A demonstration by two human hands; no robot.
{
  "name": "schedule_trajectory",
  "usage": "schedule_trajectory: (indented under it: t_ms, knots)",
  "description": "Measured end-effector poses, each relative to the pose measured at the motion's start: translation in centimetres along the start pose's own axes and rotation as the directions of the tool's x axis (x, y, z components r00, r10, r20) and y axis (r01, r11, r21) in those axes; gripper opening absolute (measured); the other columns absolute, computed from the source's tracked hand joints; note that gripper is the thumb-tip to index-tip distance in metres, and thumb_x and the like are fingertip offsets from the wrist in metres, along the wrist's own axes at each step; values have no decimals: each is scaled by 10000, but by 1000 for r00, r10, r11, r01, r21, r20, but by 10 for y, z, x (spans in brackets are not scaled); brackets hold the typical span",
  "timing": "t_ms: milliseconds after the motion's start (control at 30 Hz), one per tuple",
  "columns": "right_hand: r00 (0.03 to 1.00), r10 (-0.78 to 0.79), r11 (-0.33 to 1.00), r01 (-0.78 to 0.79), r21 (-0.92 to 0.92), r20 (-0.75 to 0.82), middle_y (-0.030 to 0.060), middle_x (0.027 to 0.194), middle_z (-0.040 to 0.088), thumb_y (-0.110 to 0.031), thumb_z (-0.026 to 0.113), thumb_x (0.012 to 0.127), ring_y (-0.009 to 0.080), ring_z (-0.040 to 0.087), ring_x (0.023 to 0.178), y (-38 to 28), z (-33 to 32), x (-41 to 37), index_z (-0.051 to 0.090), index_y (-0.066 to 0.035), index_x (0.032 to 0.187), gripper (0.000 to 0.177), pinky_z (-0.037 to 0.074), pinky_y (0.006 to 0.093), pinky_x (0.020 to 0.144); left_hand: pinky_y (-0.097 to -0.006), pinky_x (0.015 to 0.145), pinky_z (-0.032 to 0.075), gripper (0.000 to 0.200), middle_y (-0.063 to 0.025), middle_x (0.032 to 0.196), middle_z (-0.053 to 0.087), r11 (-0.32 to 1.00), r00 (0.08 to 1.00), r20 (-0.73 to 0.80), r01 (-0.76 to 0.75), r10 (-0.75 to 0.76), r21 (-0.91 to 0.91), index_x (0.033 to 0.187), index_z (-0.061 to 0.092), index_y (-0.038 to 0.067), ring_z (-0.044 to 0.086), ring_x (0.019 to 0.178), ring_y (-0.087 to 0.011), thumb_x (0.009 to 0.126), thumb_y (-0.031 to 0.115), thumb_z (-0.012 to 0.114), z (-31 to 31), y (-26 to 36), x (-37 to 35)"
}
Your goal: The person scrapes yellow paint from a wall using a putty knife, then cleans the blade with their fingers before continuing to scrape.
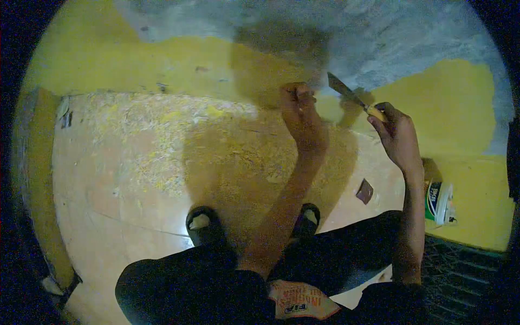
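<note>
My right hand (398,132) is wrapped round the yellow handle of a scraper (349,93), whose dark blade points up and to the left, close to the wall. My left hand (300,105) is held in front of the lower wall with its fingers curled together; whatever it may hold is too small to make out. The wall shows yellow paint (179,62) low down and a bare grey area (379,32) above it. Yellow and whitish flakes (162,135) lie scattered on the floor along the wall's foot.
A dark brown square piece (364,192) lies on the floor at the right. Beyond my right forearm stands a white and green bucket (440,203), near a dark ridged crate-like object (466,276). My feet in dark footwear (206,225) are below the flakes.
</note>
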State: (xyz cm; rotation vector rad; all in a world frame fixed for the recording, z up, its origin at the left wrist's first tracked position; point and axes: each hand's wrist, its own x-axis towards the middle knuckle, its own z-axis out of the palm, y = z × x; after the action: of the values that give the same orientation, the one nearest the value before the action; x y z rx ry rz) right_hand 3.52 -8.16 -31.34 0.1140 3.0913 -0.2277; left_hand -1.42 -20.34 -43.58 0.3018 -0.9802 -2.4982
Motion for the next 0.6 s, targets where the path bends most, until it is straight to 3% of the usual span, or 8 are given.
schedule_trajectory:
  t_ms: [67,133,167,267,333,400,533,600]
  knots:
    - [1000,-15,1000,14,-28,-25,208,783,602,-170,599,797,346,586,674,1,-1,-1,563,8,943,233,463,377,606,-245,590,334,182,-5,698,425,998,998,31,53,-53,18,806,441,81,383,640,-100,878,244,474,-10,-5,3]
    - [997,-21,983,35,180,-80,197,784,610,-168,608,789,334,593,668,-9,-9,-2,574,-8,926,214,466,369,601,-255,642,360,220,-28,748,434,996,996,49,79,-81,27,852,434,55,399,690,-111,905,268,449,-12,-12,9]
    - [996,-36,984,50,169,-87,197,784,610,-168,608,789,334,593,668,-9,-9,1,574,-8,926,214,466,369,601,-260,644,366,202,-31,767,441,992,991,31,126,-127,30,863,439,51,407,694,-116,899,249,461,-12,-15,10]
    - [989,-30,998,21,-60,-146,155,779,625,-177,615,782,320,608,679,-15,-10,2,589,-28,886,184,478,363,605,-268,653,378,177,-40,809,459,980,982,43,181,-185,85,896,444,44,433,717,-124,891,217,478,-13,-28,11]
    - [985,-55,995,40,-94,-164,151,782,627,-176,613,781,316,611,680,-20,-2,6,594,-37,884,174,480,363,601,-271,660,384,171,-46,832,471,967,976,57,201,-212,155,918,444,39,450,736,-127,890,203,483,-14,-40,4]
    - [964,-134,977,89,-196,-231,140,789,630,-179,607,779,307,615,661,-20,8,8,608,-58,879,157,487,361,580,-290,709,406,262,-75,905,484,947,944,211,199,-254,253,1044,415,24,484,790,-153,889,218,497,-12,-55,-4]
    - [949,-197,952,125,-281,-245,127,774,630,-194,607,782,288,617,635,-33,13,8,612,-69,878,157,489,356,564,-325,765,418,414,-128,1028,460,924,884,278,331,-374,190,1174,336,14,512,826,-203,881,244,517,5,-25,-10]
    - [918,-281,921,176,-347,-280,115,752,628,-198,612,781,274,617,618,-42,20,7,617,-76,874,154,491,354,560,-378,819,409,541,-184,1144,394,912,863,296,388,-410,132,1247,273,9,494,922,-254,863,278,542,11,-22,-14]
